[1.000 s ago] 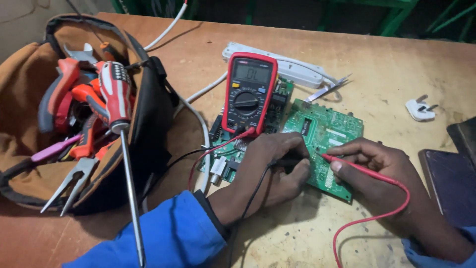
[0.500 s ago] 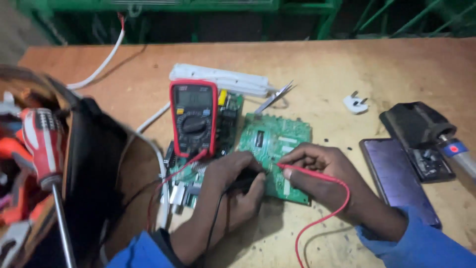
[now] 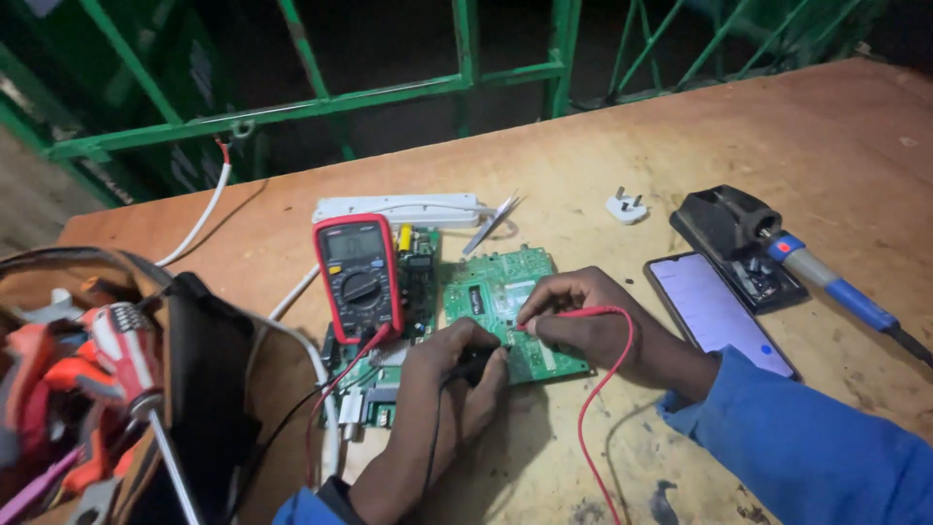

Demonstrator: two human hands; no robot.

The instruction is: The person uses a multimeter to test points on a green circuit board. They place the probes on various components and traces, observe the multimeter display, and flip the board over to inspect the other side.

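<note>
**Probe Placement on Circuit Board**

The green circuit board [image 3: 496, 297] lies flat on the wooden surface [image 3: 680, 146], just right of the red meter [image 3: 358, 274], which rests on a second board [image 3: 374, 389]. The left hand [image 3: 452, 374] has its grip clenched around the black probe [image 3: 473, 367], tip at the board's near edge. The right hand [image 3: 583, 316] pinches the red probe [image 3: 544, 316] against the board; its red lead [image 3: 607, 389] loops toward the person. A phone [image 3: 714, 311] and soldering iron [image 3: 826, 282] lie to the right. A tool bag [image 3: 185, 389] stands at the left.
</note>
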